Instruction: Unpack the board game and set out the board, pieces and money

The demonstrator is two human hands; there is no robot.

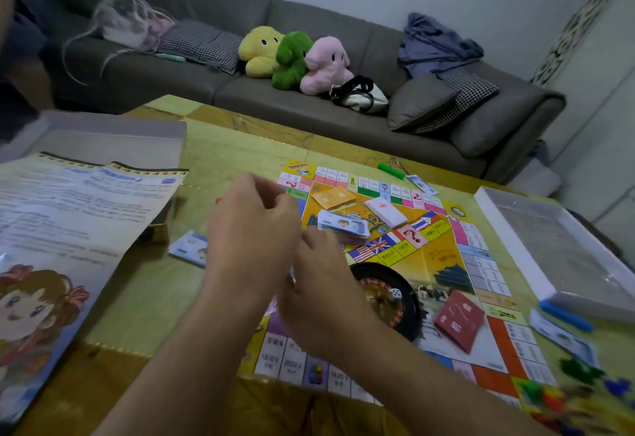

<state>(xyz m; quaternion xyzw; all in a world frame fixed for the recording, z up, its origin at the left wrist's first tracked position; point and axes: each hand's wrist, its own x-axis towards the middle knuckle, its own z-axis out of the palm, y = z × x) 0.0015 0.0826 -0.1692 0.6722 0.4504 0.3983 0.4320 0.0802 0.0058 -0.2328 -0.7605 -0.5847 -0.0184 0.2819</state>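
Left hand [252,226], fingers curled, and right hand [319,291] pinch something small together; what, I cannot tell. Money stack [343,227] lies just upper right, nearer the right.

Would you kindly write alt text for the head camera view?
Two hands, left and right, meet above an unfolded game board bearing card stacks, a roulette wheel and a die; a grey sofa stands behind.

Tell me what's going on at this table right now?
A person is setting up a board game. The board lies open on the table, with card stacks, a roulette wheel and a die on it. Both hands, left hand and right hand, meet above the board; anything they hold is hidden. The instruction sheet lies left.
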